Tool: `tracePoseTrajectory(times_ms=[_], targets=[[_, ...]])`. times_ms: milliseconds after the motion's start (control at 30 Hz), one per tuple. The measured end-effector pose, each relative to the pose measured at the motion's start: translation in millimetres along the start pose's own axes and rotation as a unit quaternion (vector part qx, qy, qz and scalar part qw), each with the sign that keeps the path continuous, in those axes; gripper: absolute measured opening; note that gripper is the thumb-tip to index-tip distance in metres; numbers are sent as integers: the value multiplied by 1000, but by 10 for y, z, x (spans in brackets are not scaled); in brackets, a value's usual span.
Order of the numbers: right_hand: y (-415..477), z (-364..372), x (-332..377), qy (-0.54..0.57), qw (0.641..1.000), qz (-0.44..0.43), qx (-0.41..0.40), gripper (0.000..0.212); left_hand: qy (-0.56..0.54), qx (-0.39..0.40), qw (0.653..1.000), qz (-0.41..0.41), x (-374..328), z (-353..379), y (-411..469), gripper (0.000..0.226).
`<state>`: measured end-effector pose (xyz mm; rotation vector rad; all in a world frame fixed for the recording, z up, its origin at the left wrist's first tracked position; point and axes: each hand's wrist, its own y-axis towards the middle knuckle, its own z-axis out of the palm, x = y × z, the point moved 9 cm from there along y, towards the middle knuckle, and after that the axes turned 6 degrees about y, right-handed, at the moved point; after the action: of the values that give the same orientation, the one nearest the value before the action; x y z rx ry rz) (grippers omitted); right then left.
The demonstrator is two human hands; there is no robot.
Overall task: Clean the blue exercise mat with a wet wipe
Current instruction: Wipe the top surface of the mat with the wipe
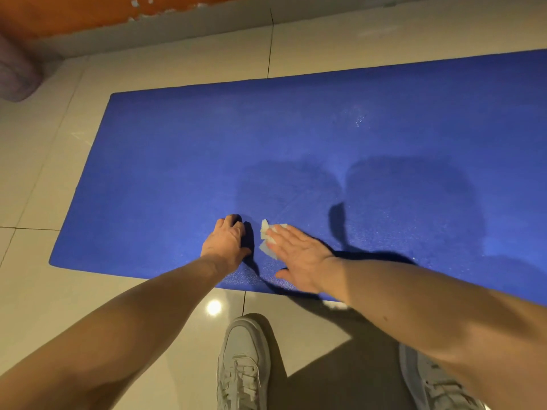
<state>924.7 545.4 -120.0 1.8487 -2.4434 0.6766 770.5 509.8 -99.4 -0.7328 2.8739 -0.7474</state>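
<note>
Tiles (325, 54), pale, under blue mat (177, 158), right hand (302, 258) fingers flat on wet wipe (266, 233), left hand (225, 244) fingers curled on mat

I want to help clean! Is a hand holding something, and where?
Nothing is gripped. The right hand presses flat on the wet wipe, covering its near part; the left hand only leans on the mat.

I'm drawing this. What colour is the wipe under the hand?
White; the wet wipe shows best in the head view.
</note>
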Motion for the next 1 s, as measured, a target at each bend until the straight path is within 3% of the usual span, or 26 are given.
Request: tracePoseTrajectory(times_ms=[133, 233, 300, 433, 567, 633, 733, 833, 900, 1000], targets=[[42, -231, -798, -6, 986, 158, -42, 85, -2, 1, 1000, -2, 37, 9, -5, 57], [105, -230, -852, 28, 970, 240, -24, 90, 4, -5, 1000, 5, 59, 14, -4, 58], [205, -155, -521, 41, 976, 213, -21, 89, 0, -9, 1000, 0, 96, 13, 2, 57], [263, 61, 244, 62, 996, 61, 20, 84, -20, -14, 1000, -9, 161, 20, 28, 47], [265, -24, 135, 0, 1000, -3, 10, 78, -30, -27, 999, -2, 182, 18, 64, 43], [339, -149, -244, -3, 999, 42, -16, 80, -26, -25, 999, -2, 197, 21, 77, 43], [393, -346, -897, -28, 983, 179, -21, 87, -23, -26, 999, 2, 202, 24, 98, 46], [430, -401, -1011, 7, 968, 252, -14, 90, -26, -30, 999, 1, 218, 19, 138, 44], [502, -338, -736, 11, 972, 233, -9, 90, -34, -37, 999, -4, 233, -15, 169, 39], [573, -187, -223, 46, 989, 137, -17, 87, -44, -52, 998, -6, 240, -75, 234, 34]])
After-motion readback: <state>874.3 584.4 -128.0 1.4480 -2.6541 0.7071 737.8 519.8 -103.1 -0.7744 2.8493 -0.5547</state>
